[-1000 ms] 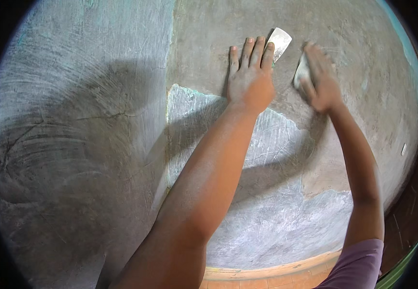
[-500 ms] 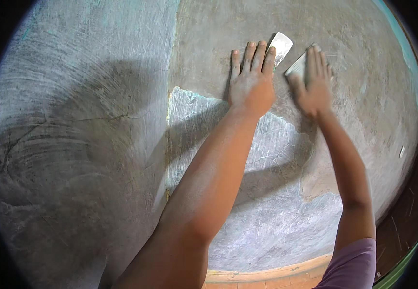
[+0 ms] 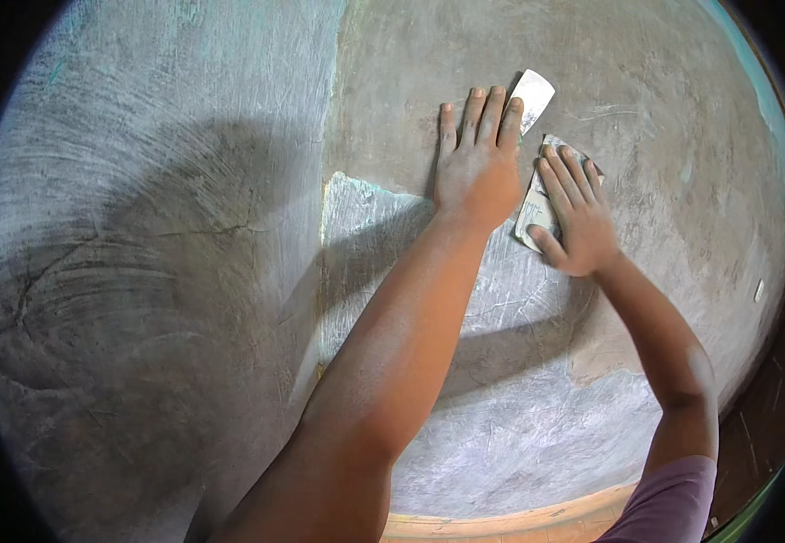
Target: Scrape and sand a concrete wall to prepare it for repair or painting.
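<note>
paper (image 3: 534, 217) is below the blade (image 3: 533, 98), against the wall (image 3: 682, 253); half a second ago it was just right of the blade, and the right hand (image 3: 582, 213) has come down with it. that hand holds the paper under straight fingers. left hand (image 3: 480, 176) lies just below and left of the blade, fingers straight as before; whether it grips the blade is hidden. paper's edge is just beside that hand, while wall stretches right of the blade to a turquoise strip (image 3: 768, 90). left of the blade, a seam (image 3: 327, 136) parts pale plaster (image 3: 184, 72) from a brown patch (image 3: 392, 54); far below the blade runs an orange border (image 3: 519, 522)
</note>
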A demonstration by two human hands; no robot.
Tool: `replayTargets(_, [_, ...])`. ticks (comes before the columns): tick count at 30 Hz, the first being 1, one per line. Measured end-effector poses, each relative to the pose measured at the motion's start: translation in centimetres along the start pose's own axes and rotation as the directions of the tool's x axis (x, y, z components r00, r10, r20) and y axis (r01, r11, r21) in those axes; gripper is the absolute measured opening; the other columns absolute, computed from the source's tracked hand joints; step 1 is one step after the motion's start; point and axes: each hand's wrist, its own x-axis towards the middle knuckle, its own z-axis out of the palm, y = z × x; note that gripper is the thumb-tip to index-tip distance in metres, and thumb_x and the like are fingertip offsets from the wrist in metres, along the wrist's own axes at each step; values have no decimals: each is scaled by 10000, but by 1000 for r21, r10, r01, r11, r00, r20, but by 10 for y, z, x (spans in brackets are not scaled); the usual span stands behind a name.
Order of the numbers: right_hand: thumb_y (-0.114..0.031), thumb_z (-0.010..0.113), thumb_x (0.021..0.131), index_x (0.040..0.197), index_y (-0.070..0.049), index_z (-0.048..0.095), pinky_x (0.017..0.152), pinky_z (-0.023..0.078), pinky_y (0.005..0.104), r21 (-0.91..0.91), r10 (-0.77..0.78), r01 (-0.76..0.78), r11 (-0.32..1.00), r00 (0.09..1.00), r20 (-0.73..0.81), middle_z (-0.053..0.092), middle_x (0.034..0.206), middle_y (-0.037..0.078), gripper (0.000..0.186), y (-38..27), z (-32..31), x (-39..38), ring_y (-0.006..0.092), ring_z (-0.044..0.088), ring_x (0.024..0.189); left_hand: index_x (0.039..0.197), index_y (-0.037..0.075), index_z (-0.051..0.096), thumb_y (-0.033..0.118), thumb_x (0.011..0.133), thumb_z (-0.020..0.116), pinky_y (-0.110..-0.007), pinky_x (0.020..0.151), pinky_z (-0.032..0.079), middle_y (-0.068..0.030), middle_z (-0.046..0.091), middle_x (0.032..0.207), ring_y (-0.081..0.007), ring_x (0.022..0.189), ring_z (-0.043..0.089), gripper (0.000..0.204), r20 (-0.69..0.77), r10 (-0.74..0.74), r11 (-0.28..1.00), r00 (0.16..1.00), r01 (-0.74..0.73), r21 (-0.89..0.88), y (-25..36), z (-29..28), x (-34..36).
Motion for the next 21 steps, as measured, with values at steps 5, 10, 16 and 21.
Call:
replayTargets(5, [-500,490,877,1504,-28,280,1189,130,494,-39,142,-148,988,981,-130,287,1563,165,812,59,-14,18,356,216,1462,1493,112,313,220,945,492,-536,1193,80,-88,270,1568,-271,1475,179,586,22,3,1000,1000,-2,-23,6,0,3])
replayTargets(10, [-486,458,914,1512,-41,266,1195,113,479,-13,92,-94,996,991,-101,301,1554,173,769,0,7,-1,346,204,1468,1489,109,316,213,940,508,-538,1191,86,-94,278,1562,-274,1474,180,591,20,-1,1000,1000,1,-9,1,0,-2])
replayTargets(16, [-558,478,884,1509,-27,268,1188,119,504,37,346,-348,937,908,-236,287,1559,182,847,62,-9,11,360,191,1469,1496,111,300,220,941,507,-539,1191,88,-94,272,1565,-275,1473,179,602,43,-1,1000,999,1,-1,4,-1,3])
replayTargets(21, [-524,522,879,1512,-24,258,1187,124,496,5,301,-307,952,931,-208,283,1559,189,849,7,6,3,365,196,1467,1488,113,317,220,939,516,-540,1188,104,-91,284,1561,-275,1469,196,593,13,-2,1000,1000,2,16,-1,1,-2])
